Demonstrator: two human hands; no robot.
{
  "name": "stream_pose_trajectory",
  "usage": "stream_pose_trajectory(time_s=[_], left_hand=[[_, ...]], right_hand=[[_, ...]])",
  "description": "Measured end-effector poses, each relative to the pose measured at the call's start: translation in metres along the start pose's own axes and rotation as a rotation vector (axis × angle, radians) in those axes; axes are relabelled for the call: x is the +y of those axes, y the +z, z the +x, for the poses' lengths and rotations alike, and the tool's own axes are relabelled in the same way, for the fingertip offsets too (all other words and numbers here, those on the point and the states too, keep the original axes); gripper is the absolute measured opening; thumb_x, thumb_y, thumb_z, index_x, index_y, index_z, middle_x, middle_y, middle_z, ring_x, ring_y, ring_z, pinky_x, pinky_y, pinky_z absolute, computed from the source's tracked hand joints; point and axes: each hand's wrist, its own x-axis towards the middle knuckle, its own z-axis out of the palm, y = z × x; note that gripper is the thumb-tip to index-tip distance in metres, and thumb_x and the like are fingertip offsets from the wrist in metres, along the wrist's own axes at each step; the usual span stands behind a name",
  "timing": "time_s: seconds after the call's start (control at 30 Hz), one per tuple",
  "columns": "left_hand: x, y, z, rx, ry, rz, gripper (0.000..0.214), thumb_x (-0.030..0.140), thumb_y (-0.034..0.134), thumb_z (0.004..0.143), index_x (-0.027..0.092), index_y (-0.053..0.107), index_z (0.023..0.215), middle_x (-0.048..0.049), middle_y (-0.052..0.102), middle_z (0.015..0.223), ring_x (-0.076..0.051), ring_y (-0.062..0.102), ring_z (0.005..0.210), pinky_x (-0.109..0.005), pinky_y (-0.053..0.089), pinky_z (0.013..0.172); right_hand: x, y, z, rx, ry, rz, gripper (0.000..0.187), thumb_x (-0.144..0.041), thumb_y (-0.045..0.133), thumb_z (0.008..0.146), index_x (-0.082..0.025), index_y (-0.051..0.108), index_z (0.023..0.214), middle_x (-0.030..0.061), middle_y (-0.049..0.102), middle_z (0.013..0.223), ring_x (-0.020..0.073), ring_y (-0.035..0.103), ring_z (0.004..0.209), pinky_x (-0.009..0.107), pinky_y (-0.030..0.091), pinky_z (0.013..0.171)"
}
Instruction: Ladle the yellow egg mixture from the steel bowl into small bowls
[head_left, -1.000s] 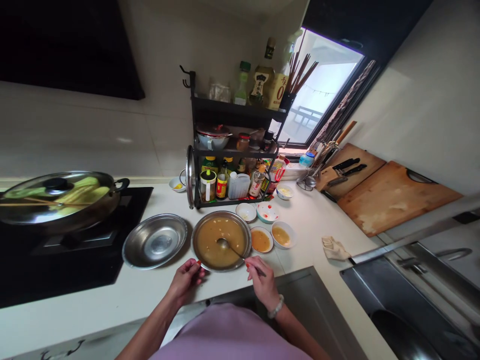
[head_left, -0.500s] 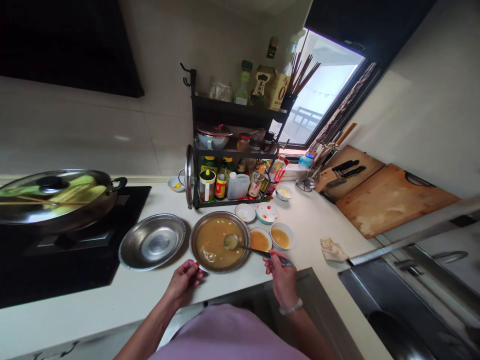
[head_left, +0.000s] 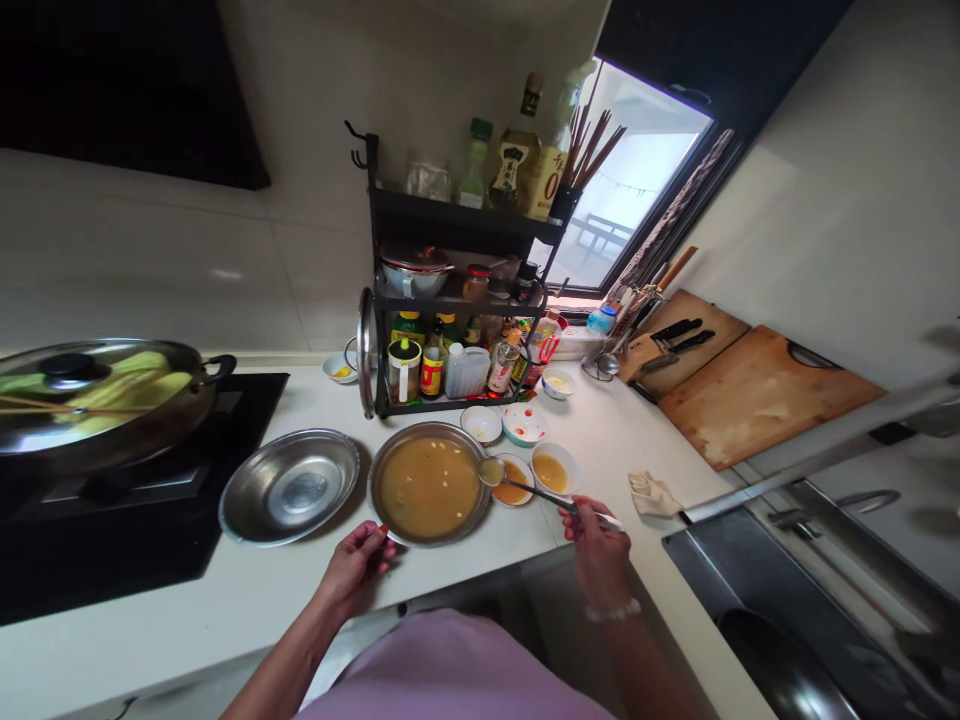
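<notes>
A round metal pan (head_left: 427, 487) full of brown-yellow liquid sits at the counter's front edge. My left hand (head_left: 351, 567) rests against its near rim, fingers curled on the edge. My right hand (head_left: 600, 548) grips the handle of a metal spoon (head_left: 525, 485). The spoon's bowl holds liquid and hangs over the pan's right rim, next to a small white bowl of orange sauce (head_left: 514, 481). A second small bowl of yellow sauce (head_left: 553, 470) stands just right of it.
An empty steel basin (head_left: 289, 488) lies left of the pan. A lidded wok (head_left: 97, 395) sits on the black hob. Behind stand a spice rack (head_left: 450, 300), small dishes (head_left: 523, 424), a cloth (head_left: 651, 493), cutting boards (head_left: 757, 390) and the sink (head_left: 795, 600).
My right hand lifted the spoon out of the liquid and carried it rightward, from the pan's middle to its right rim. The left hand stayed on the pan.
</notes>
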Motion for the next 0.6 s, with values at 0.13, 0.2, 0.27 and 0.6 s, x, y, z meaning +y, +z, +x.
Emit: stream_pose_trajectory(time_s=[0.13,0.2,0.27,0.6], left_hand=[[0.000,0.000,0.000,-0.009,0.006,-0.006,0.028,0.021,0.079,0.067,0.016,0.052,0.068,-0.0015,0.064,0.056,-0.011,0.058,0.050,-0.017,0.042,0.043],[0.000,0.000,0.000,-0.014,0.006,-0.003,0.028,0.021,0.079,0.067,0.016,0.051,0.068,-0.0015,0.064,0.056,-0.011,0.058,0.050,-0.017,0.042,0.043],[-0.001,-0.001,0.001,-0.021,0.005,-0.001,0.028,0.022,0.079,0.067,0.016,0.051,0.067,-0.0016,0.063,0.056,-0.011,0.058,0.051,-0.017,0.042,0.043],[0.002,0.002,-0.002,-0.010,0.000,-0.009,0.026,0.019,0.077,0.069,0.016,0.051,0.068,-0.0027,0.063,0.056,-0.012,0.058,0.051,-0.018,0.042,0.043]], right_hand=[[-0.007,-0.017,0.012,0.070,-0.027,0.009,0.035,-0.042,0.079,0.062,-0.013,0.066,0.076,0.0058,0.068,0.057,0.0144,0.059,0.046,0.023,0.045,0.040],[-0.010,-0.027,0.019,0.111,-0.045,0.017,0.035,-0.041,0.080,0.061,-0.013,0.066,0.077,0.0058,0.069,0.058,0.0141,0.059,0.047,0.023,0.046,0.041],[-0.013,-0.036,0.027,0.157,-0.068,0.007,0.037,-0.042,0.080,0.061,-0.012,0.065,0.078,0.0050,0.068,0.058,0.0132,0.058,0.046,0.023,0.046,0.041],[0.000,-0.060,0.030,0.081,-0.394,-0.382,0.035,-0.049,0.069,0.075,-0.016,0.070,0.087,0.0034,0.067,0.073,0.0138,0.060,0.055,0.027,0.054,0.051]])
